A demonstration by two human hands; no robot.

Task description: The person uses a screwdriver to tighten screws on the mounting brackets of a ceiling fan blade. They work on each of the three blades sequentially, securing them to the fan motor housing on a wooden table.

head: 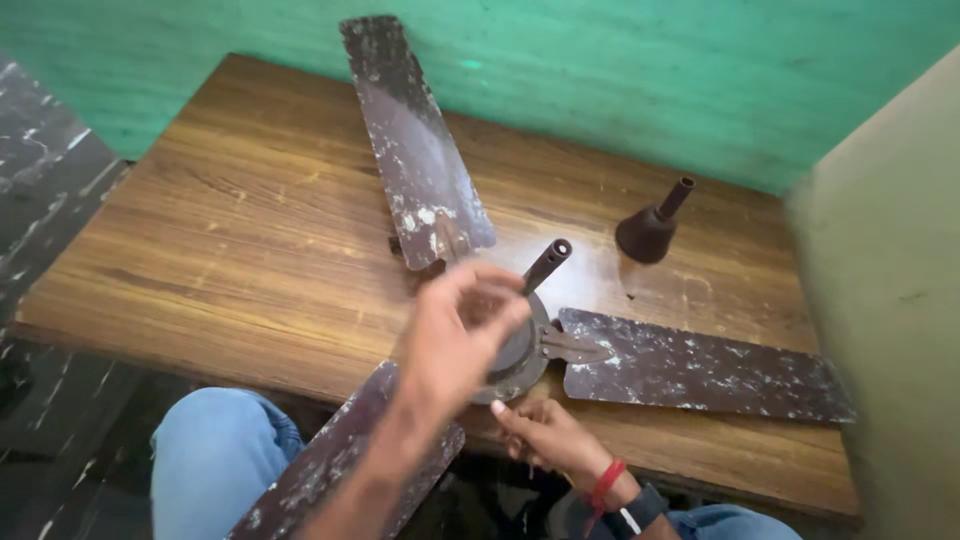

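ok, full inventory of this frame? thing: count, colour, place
ceiling fan: 1, dark brown, lying at the table's near edge
fan blades: 3, brown with white flecks, one pointing to the wall, one right, one hanging off the near edge
downrod: 1, dark, sticking up from the motor hub
canopy cup: 1, dark brown, standing on the table at right, apart from the fan
table: 1, wood grain, against the green wall
wall: green behind, beige at right
floor: dark marble, left
jeans: blue, bottom
left hand: over the hub
right hand: at the hub's near rim, red thread and dark watch on the wrist
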